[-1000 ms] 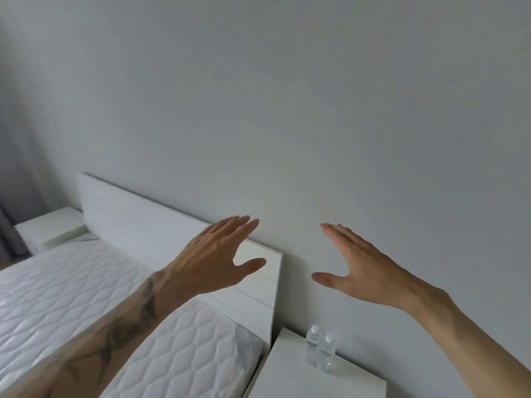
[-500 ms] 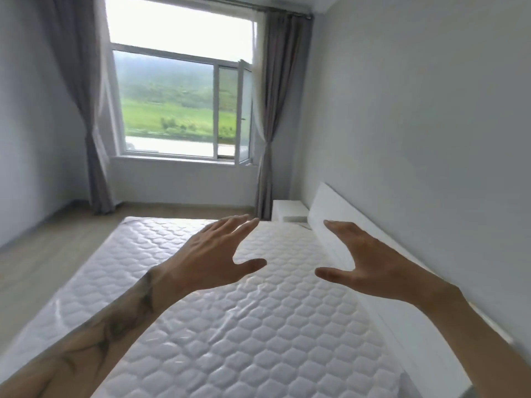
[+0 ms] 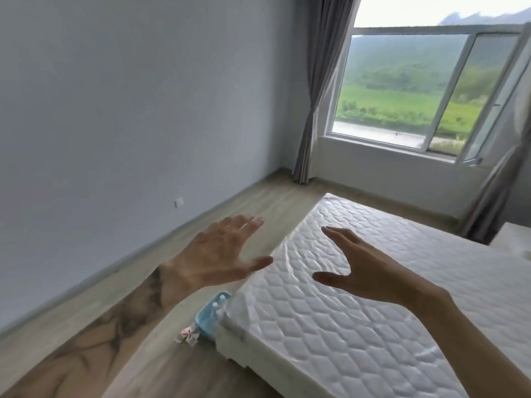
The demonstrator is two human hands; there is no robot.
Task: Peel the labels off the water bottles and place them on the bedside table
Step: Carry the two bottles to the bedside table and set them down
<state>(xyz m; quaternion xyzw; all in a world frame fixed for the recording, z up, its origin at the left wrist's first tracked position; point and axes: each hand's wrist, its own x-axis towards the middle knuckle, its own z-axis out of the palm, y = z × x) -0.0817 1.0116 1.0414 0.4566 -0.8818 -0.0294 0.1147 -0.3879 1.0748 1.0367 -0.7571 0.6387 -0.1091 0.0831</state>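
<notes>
both hands hang in the air with nothing in them. the left hand is spread flat, back to the camera, fingers straight and a little fanned, thumb pointing right. the right hand is spread too, fingers straight and close together, thumb pointing left toward the other thumb. the two hands are apart and touch nothing. the left forearm carries a dark tattoo.

the left hand shows over the wooden floor, the right over a white quilted mattress under clear plastic film.

a light blue pack lies on the floor, touching the near corner of the mattress, below the left wrist in the view. small white caps show at its top; single bottles and labels are too small to tell. a crumpled wrapper, white with red marks, lies just beside the pack.

a grey wall runs along the left, with a white socket low on it. a window with one pane swung open looks onto green hills, and a grey curtain hangs at its left. the edge of a white table shows at far right, beyond the mattress.
</notes>
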